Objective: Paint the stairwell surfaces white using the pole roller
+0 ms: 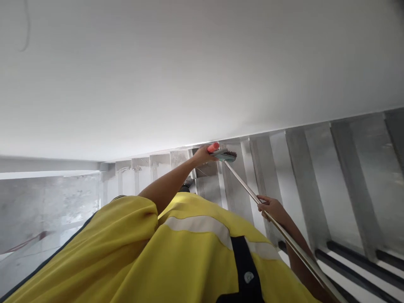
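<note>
My left hand (201, 156) is closed at the end of my outstretched arm, around a thing with a thick red cylindrical end (213, 147). Right beside those fingers is a grey-teal broom head (229, 158) with dark bristles; whether the red piece is joined to it, I cannot tell. From the broom head a long pale broom handle (241, 182) slants down to the lower right. My right hand (270, 209) wraps around this handle about midway along what shows of it. Parts of the left fingers are hidden.
Grey stair steps (280, 168) run across the view below me. A smooth white wall (189, 75) borders them along one side. Dark railing bars (353, 273) stand at the lower right. Wet-looking grey floor (63, 202) lies at the left.
</note>
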A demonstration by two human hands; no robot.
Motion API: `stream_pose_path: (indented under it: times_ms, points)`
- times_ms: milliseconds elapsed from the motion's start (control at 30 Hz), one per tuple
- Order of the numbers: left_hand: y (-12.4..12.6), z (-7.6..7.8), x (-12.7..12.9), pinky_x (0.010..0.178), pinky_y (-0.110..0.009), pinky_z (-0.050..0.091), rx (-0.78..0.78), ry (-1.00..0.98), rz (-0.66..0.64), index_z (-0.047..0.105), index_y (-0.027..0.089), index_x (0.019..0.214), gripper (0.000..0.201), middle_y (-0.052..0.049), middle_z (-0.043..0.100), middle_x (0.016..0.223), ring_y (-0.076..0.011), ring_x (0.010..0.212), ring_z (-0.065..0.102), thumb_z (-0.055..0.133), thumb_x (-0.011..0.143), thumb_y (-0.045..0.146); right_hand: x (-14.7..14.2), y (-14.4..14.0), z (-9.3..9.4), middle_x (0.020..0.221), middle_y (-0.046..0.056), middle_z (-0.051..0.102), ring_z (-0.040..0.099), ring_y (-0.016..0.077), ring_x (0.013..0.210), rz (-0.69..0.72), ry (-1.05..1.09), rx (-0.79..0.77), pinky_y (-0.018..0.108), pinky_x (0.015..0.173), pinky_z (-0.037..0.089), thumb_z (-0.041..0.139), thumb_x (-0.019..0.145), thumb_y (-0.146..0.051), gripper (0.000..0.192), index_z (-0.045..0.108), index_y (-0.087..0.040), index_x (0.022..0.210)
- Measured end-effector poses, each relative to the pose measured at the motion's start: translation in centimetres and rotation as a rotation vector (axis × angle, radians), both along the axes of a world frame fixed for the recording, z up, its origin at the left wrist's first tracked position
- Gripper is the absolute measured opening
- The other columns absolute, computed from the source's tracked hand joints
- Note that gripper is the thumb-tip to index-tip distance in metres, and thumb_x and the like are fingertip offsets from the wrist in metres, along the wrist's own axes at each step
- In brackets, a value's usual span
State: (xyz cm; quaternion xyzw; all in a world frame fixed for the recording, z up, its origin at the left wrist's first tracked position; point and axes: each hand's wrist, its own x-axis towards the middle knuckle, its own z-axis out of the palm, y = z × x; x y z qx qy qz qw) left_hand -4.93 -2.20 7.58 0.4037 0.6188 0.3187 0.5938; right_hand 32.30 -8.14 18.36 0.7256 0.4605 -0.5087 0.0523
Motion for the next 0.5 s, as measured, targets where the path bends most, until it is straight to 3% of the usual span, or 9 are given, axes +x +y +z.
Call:
stream_pose_path:
  times_ms: [133,267,400,500]
  points:
    - [-2.8,1.6,-3.8,0.048,-0.023,0.038,-0.098,-0.018,0.075,0.054,0.017,0.082,0.036,0.000,0.049,0.064,-0.0120,0.053,0.048,0.081,0.063,0.031,1.6,-1.7,-0.3,0.061,-0.002,0.060,0.048,0.0082,0.038,-0.178,0.028,0.010,0.019,0.033,0.037,0.063,0.073,-0.021,0.065,0.048,-0.005,0.134]
    - [-7.1,2.1,-6.3,0.045,-0.022,0.034,-0.133,-0.069,0.150,0.046,0.018,0.070,0.042,0.002,0.041,0.059,-0.0089,0.050,0.042,0.084,0.056,0.026,1.4,-2.1,-1.1,0.062,0.000,0.061,0.050,0.0084,0.041,-0.289,0.065,0.042,0.018,0.034,0.036,0.063,0.074,-0.019,0.059,0.049,-0.006,0.130]
    - [-10.2,1.6,-7.2,0.046,-0.022,0.034,-0.113,-0.048,0.287,0.048,0.020,0.078,0.048,0.002,0.044,0.063,-0.0102,0.052,0.047,0.087,0.053,0.030,2.1,-2.9,-1.5,0.062,0.001,0.061,0.050,0.0075,0.042,-0.470,0.180,0.054,0.015,0.035,0.036,0.062,0.077,-0.018,0.043,0.051,-0.011,0.117]
    - [-11.2,-0.1,-7.8,0.047,-0.023,0.035,-0.114,0.001,0.308,0.049,0.021,0.080,0.045,0.002,0.046,0.065,-0.0136,0.057,0.054,0.085,0.056,0.033,4.1,-4.2,-1.4,0.063,0.001,0.059,0.048,0.0059,0.041,-0.653,0.254,0.027,0.012,0.033,0.034,0.060,0.079,-0.018,0.024,0.052,-0.016,0.101]
